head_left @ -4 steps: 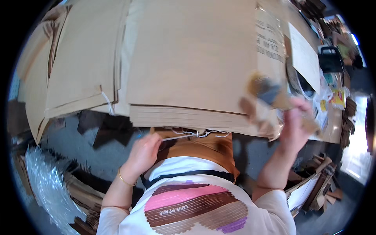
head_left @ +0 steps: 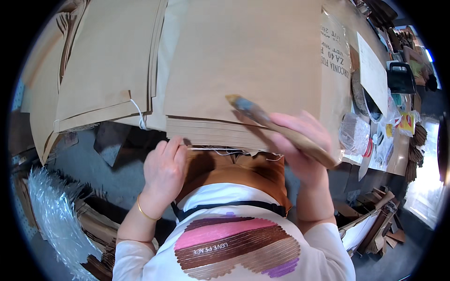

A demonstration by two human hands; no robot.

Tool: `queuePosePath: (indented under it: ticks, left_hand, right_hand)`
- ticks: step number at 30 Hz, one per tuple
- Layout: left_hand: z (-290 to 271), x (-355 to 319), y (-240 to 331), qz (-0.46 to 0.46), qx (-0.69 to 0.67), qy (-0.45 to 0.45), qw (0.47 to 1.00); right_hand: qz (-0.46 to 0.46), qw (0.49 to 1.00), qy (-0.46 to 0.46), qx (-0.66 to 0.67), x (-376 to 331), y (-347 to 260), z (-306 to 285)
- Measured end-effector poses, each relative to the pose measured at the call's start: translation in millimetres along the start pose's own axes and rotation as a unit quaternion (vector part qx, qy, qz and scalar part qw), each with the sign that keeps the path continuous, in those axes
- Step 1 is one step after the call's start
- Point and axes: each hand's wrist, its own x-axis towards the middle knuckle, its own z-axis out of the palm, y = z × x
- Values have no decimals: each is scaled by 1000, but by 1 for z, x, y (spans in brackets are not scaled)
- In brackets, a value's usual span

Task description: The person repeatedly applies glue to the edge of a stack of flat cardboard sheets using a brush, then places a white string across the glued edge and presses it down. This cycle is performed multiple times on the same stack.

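In front of me lies a stack of brown paper sheets (head_left: 243,61), their near edges stepped like a fan. My right hand (head_left: 307,166) grips a brush (head_left: 260,114) by its wooden handle. The brush's yellowish tip points up and left over the near part of the top sheet; whether it touches is unclear. My left hand (head_left: 165,166) is closed in a pinch at the stack's near left corner. From its fingers a white string (head_left: 201,149) runs right along the front edge, and loose string hangs there.
Another brown paper pile (head_left: 108,61) with a white cord loop (head_left: 137,112) lies to the left. At right are a round container (head_left: 360,96) under a white sheet (head_left: 372,70), scissors (head_left: 368,152) and plastic bags. Clear plastic strands (head_left: 51,210) stand low left, a box of scraps (head_left: 363,229) low right.
My right hand has swung the brush left, from the stack's right side to over its front edge. My left hand has risen slightly toward the stack's corner with the string.
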Motion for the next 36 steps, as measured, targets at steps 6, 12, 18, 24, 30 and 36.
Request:
queuePosePath:
  ticks: [6,12,18,24,30,36]
  left_hand:
    - [9,21,-10,22,37,-18,999]
    - [27,22,-12,6,27,-29,999]
    - [30,26,-8,-1,17,-47,999]
    - [34,28,-8,8,36,-47,998]
    - [35,31,0,-20,14,-51,998]
    - [29,33,11,-24,59,-78,995]
  right_hand:
    - [-9,996,-84,-5,29,-2,47]
    - [53,994,-86,-32,33,-15,49]
    - [193,979,4,66,14,1,59]
    - [307,941,30,-138,-18,25,-18]
    - [281,908,-3,-310,-23,39,-38]
    - [315,880,276,224,-54,46,-110]
